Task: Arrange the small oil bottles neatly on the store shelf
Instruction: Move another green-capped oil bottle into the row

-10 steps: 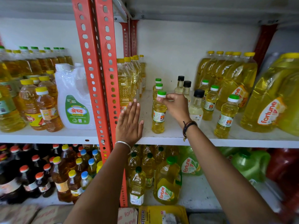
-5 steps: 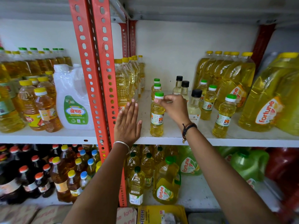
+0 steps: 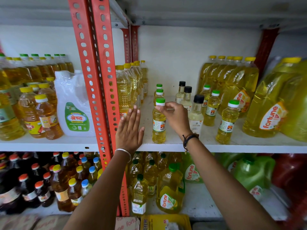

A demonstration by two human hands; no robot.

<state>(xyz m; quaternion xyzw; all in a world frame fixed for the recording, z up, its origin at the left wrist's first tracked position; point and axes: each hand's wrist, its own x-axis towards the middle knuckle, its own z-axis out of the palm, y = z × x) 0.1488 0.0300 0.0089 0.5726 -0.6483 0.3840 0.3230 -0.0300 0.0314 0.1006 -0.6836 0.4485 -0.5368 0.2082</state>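
I'm pinching the neck of the front bottle (image 3: 159, 125) w/ my right hand (image 3: 177, 119), thumb and fingertips (image 3: 159, 108) closing just under its green cap (image 3: 160, 101); rest of the fingers are curling loosely. Bottle's standing upright near the front edge of the shelf (image 3: 232, 146), first in a row w/ two more green-capped ones (image 3: 159, 91) lining up behind it. My left hand (image 3: 129, 130) is lying flat & open, fingers together, holding nothing, resting on the shelf just left of the bottle, not touching it, beside the red post (image 3: 99, 80). Black-capped bottles (image 3: 196, 112) are sitting right behind my right hand. Another small row (image 3: 227, 122) is standing further right, near the big jugs (image 3: 269, 103).
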